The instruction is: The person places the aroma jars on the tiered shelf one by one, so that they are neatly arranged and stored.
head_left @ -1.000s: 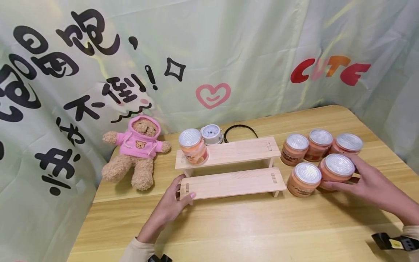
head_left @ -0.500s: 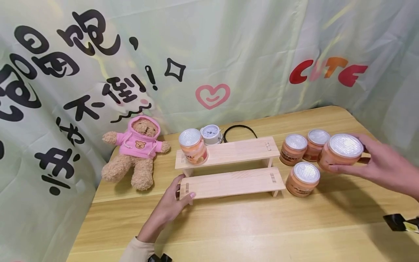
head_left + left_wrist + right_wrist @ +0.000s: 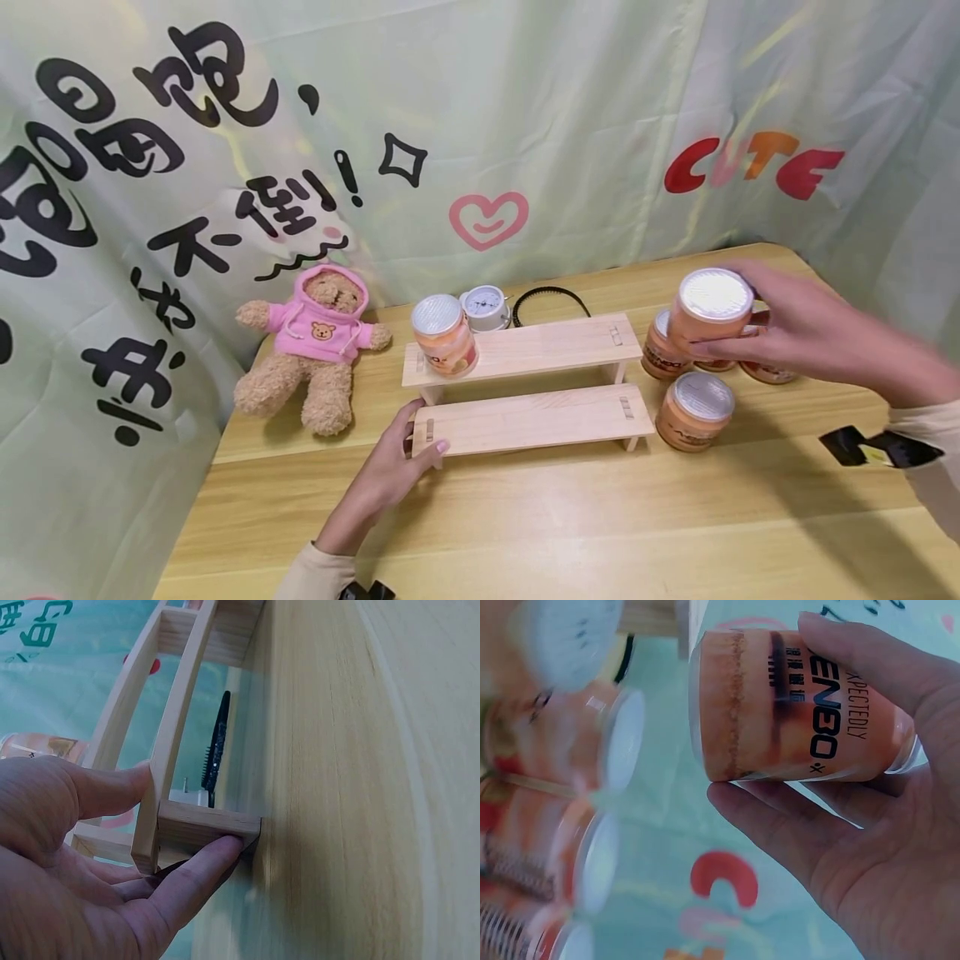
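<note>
My right hand point(image 3: 817, 337) grips an orange jar point(image 3: 708, 312) with a silver lid by its sides, thumb on one side and fingers on the other. The jar is raised over the other jars; dark lettering shows on its label in the right wrist view. My left hand point(image 3: 393, 462) holds the left end of the lower board point(image 3: 532, 419) of a pale wooden step stand, thumb on top. In the left wrist view a finger point(image 3: 199, 874) lies along the stand's end leg. A similar jar point(image 3: 444, 337) stands on the left end of the upper board point(image 3: 551, 348).
Right of the stand, a jar point(image 3: 695, 412) stands in front of several others, such as one at the left point(image 3: 662, 357), partly hidden by the held jar and hand. Behind the stand are a white clock point(image 3: 484, 307) and black ring point(image 3: 551, 292). A teddy bear point(image 3: 318, 342) sits left.
My right hand has lifted the jar off the table, first up and to the right, then leftward over the other jars. The left hand stays on the stand.
</note>
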### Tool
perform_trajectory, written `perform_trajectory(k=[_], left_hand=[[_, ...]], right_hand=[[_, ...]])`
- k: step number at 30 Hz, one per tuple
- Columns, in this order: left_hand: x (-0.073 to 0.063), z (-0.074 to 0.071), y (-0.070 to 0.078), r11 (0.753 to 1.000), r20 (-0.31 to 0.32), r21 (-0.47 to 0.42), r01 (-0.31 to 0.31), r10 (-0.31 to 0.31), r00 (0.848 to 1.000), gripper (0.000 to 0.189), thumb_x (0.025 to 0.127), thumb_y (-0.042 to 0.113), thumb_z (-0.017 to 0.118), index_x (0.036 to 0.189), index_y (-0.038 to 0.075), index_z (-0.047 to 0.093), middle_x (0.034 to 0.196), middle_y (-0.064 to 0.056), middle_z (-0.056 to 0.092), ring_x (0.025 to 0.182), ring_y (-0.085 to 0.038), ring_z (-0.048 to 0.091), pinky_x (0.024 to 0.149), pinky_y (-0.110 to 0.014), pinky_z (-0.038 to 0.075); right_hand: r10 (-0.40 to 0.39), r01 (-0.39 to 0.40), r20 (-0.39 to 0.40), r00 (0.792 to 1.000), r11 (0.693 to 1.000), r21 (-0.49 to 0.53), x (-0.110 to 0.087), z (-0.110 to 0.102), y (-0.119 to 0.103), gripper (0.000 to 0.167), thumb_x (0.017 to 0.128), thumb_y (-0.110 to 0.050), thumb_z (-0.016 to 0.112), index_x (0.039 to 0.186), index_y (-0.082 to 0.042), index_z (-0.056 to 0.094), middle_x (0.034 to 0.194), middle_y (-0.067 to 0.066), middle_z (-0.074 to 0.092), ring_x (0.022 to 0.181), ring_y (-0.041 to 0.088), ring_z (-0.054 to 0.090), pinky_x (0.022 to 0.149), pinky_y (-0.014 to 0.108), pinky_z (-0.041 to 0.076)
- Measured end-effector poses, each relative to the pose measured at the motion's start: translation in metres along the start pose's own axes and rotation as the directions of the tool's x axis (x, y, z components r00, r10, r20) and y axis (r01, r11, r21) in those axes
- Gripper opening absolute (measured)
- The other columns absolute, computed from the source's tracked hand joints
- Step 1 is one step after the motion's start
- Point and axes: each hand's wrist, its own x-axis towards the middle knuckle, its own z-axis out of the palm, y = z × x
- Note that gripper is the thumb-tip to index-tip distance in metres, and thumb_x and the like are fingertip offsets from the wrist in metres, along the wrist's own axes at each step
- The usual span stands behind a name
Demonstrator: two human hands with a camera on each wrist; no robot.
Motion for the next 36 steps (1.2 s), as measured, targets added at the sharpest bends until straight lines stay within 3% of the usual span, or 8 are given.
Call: perform_trajectory(k=[4, 9, 13, 25, 36], left_hand=[[0.0, 0.0, 0.0, 1.0, 0.002, 0.01, -0.005, 0.005, 1.0, 0.071, 0.096, 0.013, 0.07, 0.155, 0.007, 0.031, 0.127, -0.025, 0.061, 0.106, -0.032, 0.064, 0.087, -0.042, 0.056], [0.0, 0.0, 0.0, 1.0, 0.005, 0.01, -0.004, 0.004, 1.0, 0.072, 0.096, 0.013, 0.07, 0.155, 0.007, 0.03, 0.13, -0.026, 0.06, 0.109, -0.034, 0.064, 0.09, -0.044, 0.056], [0.0, 0.0, 0.0, 1.0, 0.002, 0.008, -0.002, 0.002, 1.0, 0.072, 0.096, 0.014, 0.071, 0.155, 0.007, 0.031, 0.13, -0.026, 0.06, 0.11, -0.034, 0.063, 0.09, -0.043, 0.056], [0.0, -0.001, 0.0, 1.0, -0.003, 0.023, -0.007, 0.007, 1.0, 0.072, 0.096, 0.016, 0.071, 0.155, 0.006, 0.031, 0.134, -0.026, 0.058, 0.117, -0.037, 0.061, 0.095, -0.048, 0.053], [0.0, -0.001, 0.001, 0.999, -0.008, 0.041, -0.002, 0.003, 1.0, 0.072, 0.095, 0.016, 0.071, 0.155, 0.007, 0.031, 0.135, -0.027, 0.058, 0.119, -0.038, 0.06, 0.098, -0.052, 0.052]], right_hand=[[-0.029, 0.027, 0.073, 0.997, 0.999, 0.033, 0.015, 0.009, -0.015, 0.069, 0.073, -0.009, 0.092, 0.132, -0.009, 0.055, 0.112, 0.0, 0.064, 0.095, 0.008, 0.06, 0.076, 0.015, 0.051], [0.019, -0.039, 0.187, 0.982, 0.994, 0.102, 0.033, 0.022, -0.035, 0.068, 0.079, -0.023, 0.09, 0.135, -0.013, 0.052, 0.116, 0.0, 0.063, 0.099, 0.014, 0.061, 0.081, 0.024, 0.055], [-0.026, -0.005, 0.235, 0.972, 0.991, 0.132, 0.048, 0.036, -0.043, 0.068, 0.08, -0.023, 0.088, 0.136, -0.011, 0.051, 0.117, 0.001, 0.063, 0.101, 0.016, 0.059, 0.085, 0.031, 0.054], [-0.185, 0.136, 0.285, 0.94, 0.973, 0.185, 0.087, 0.081, -0.056, 0.07, 0.081, -0.019, 0.087, 0.137, -0.003, 0.049, 0.121, 0.007, 0.063, 0.107, 0.02, 0.06, 0.092, 0.042, 0.052], [-0.208, 0.15, 0.303, 0.93, 0.968, 0.203, 0.106, 0.107, -0.071, 0.074, 0.079, -0.015, 0.088, 0.138, 0.0, 0.047, 0.123, 0.008, 0.064, 0.108, 0.021, 0.06, 0.095, 0.041, 0.052]])
